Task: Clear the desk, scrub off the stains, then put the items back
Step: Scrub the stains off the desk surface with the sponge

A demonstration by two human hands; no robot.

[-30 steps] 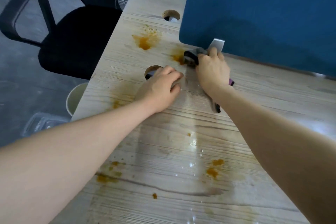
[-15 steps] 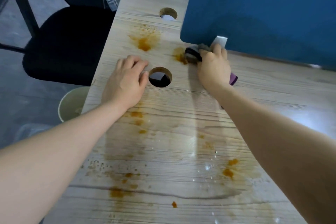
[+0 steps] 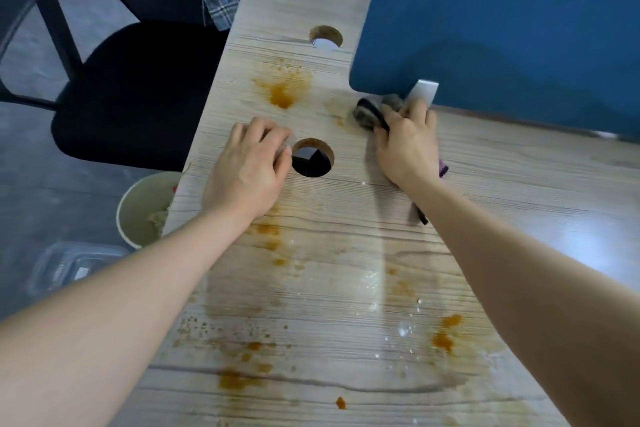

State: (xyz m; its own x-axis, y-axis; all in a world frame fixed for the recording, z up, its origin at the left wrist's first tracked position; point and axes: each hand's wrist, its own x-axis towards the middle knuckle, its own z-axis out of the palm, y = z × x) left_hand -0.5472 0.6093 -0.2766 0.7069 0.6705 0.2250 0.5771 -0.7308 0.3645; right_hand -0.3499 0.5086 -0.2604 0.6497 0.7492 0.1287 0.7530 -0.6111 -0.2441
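The wood-grain desk (image 3: 346, 253) fills most of the view, spotted with orange-brown stains (image 3: 282, 94), and the round cable hole (image 3: 312, 158) near its middle serves as the landmark. Behind and to the right of the hole stands a blue partition (image 3: 502, 21). Off the desk edge to the hole's left sits a black office chair (image 3: 135, 90), and nearer the camera a pale bin (image 3: 138, 208) (partly under the desk edge). The left hand (image 3: 247, 166) rests just left of the hole, fingers curled, holding nothing. The right hand (image 3: 405, 146), right of the hole, is clenched around a scrubbing brush (image 3: 370, 113); its dark head points away toward the partition, pressed on the desk, its long axis running back under the wrist.
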